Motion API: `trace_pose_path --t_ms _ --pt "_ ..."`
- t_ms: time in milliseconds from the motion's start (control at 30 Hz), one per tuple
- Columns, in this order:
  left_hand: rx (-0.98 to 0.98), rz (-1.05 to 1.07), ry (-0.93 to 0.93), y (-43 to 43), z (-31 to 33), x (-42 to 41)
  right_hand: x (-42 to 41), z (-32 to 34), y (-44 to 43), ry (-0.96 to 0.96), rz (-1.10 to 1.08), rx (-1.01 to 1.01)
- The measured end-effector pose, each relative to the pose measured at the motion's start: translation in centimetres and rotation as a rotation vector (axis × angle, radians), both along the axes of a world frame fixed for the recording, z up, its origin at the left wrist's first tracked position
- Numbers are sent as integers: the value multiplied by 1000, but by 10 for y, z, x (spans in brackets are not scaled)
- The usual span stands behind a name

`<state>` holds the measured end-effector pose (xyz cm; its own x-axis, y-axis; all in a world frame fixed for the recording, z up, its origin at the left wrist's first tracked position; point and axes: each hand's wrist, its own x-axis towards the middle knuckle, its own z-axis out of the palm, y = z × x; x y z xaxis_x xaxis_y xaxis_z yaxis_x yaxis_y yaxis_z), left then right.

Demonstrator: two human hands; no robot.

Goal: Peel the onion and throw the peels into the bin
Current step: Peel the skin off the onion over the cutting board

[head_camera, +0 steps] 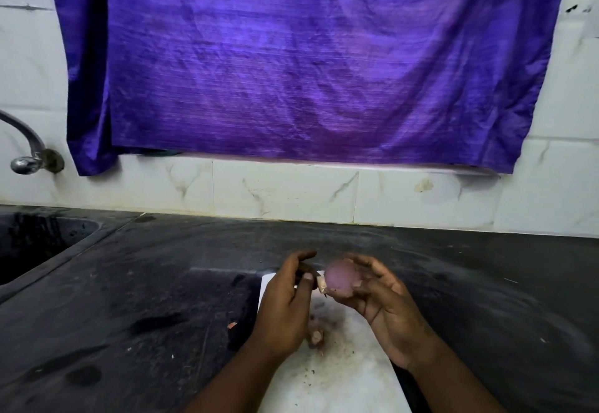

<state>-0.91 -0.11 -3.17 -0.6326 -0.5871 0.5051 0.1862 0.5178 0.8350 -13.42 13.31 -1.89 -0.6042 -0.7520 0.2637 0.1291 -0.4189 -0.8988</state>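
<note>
A small pink-purple onion, blurred, sits in the curled fingers of my right hand above the white cutting board. My left hand is just left of the onion, its thumb and fingers pinching a dark strip that looks like peel near the onion's pale end. Loose onion peels and a cut end lie on the board under my left hand. No bin is in view.
The board lies on a dark stone counter. A sink is at the far left with a tap on the tiled wall. A purple cloth hangs over the wall behind. A small orange scrap lies left of the board.
</note>
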Motion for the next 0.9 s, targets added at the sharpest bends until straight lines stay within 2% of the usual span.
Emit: trace_pose_path --t_ms 233,500,900 --pt "63 -124 19 6 3 -1 -2 -4 1 46 -10 27" --pt "117 -119 60 2 2 -2 1 0 2 92 -61 44" --pt "-186 48 -184 -4 -5 -1 4 7 2 40 -43 7"
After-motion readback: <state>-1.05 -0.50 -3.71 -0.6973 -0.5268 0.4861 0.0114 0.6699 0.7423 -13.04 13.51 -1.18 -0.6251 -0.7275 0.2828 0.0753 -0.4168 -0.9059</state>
